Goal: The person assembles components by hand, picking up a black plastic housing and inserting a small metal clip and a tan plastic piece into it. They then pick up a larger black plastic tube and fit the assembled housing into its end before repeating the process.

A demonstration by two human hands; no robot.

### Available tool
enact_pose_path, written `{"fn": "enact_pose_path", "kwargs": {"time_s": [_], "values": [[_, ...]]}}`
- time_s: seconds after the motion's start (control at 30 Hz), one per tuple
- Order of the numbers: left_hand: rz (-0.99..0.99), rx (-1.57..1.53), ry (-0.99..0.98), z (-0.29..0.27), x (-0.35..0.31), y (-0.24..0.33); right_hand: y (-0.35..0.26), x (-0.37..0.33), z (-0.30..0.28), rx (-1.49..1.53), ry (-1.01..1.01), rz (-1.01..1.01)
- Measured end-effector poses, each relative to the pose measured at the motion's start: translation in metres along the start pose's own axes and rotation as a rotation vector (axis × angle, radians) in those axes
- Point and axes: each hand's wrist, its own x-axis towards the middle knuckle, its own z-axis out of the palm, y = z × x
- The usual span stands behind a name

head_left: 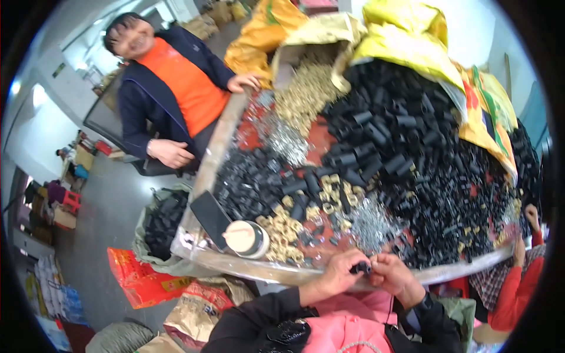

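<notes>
Close together at the table's near edge, both my hands meet over one small black part point(360, 267), which looks like a short plastic piece. My left hand point(341, 272) has its fingers closed around it. The fingertips of my right hand point(391, 272) are pinched against its right side; whether they grip the black part or some smaller piece is hidden. Just beyond my hands lies a heap of small silver metal pieces point(372, 226). Tan ring-like pieces point(282, 230) are scattered to the left of it, and a large spread of black tubular parts point(438, 206) covers the table to the right.
A phone point(210, 213) and a lidded jar point(246, 240) stand at the table's left corner. Sacks point(406, 29) spill parts at the back. A person in orange point(187, 82) sits at the left edge; another person's red sleeve point(509, 300) shows at right. A filled sack point(162, 226) stands on the floor.
</notes>
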Motion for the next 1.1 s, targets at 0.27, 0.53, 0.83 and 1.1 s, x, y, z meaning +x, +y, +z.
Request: {"fn": "enact_pose_path", "kwargs": {"time_s": [0.27, 0.53, 0.83, 1.1], "values": [[-0.072, -0.018, 0.05, -0.008, 0.001, -0.001, 0.006, 0.007, 0.011, 0.017, 0.097, -0.124], [-0.209, -0.027, 0.063, -0.008, 0.001, -0.002, 0.011, 0.011, 0.01, 0.051, 0.066, -0.202], [-0.169, -0.042, 0.009, 0.001, -0.001, -0.005, 0.014, 0.0, 0.003, 0.153, 0.023, -0.116], [-0.346, -0.4, -0.012, -0.003, 0.005, 0.006, 0.008, 0.001, 0.008, -0.256, 0.139, -0.18]]}}
